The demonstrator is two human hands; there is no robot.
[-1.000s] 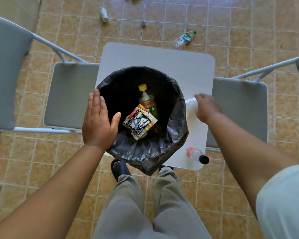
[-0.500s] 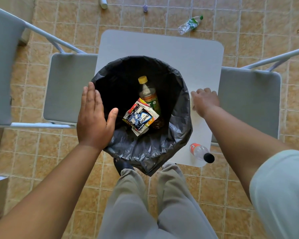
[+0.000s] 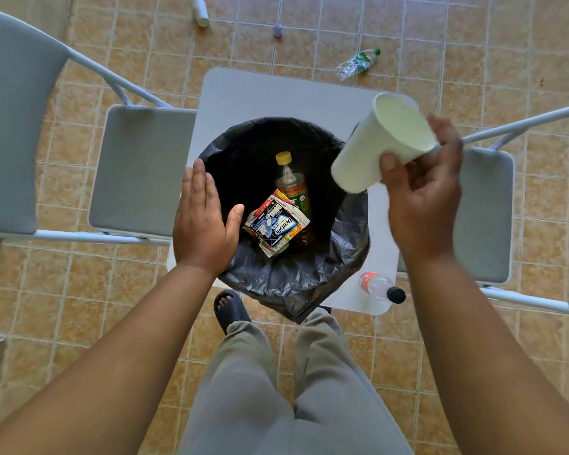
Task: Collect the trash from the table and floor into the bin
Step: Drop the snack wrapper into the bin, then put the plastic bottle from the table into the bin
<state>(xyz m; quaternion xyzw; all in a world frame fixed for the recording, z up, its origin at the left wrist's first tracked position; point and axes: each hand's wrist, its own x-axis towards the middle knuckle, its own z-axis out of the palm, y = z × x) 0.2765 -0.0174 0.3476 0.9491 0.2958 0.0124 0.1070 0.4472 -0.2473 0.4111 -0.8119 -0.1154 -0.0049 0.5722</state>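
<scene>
Paper cup (image 3: pixel 375 149) pinched between thumb and curled fingers of our right hand (image 3: pixel 421 198), centre right; long axis tilted, base pointing lower left at the bin (image 3: pixel 293 284) mouth beside it. Our left hand (image 3: pixel 201 224), fingers straight and together, lies at the bin's left rim. Bin on white table (image 3: pixel 260 93), bottle (image 3: pixel 378 285) at lower-right corner, litter (image 3: pixel 357 64) on floor (image 3: pixel 473 44) at top.

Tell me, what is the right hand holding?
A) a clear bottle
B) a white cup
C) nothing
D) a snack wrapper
B: the right hand has its thumb and fingers curled round a tilted white cup.
</scene>
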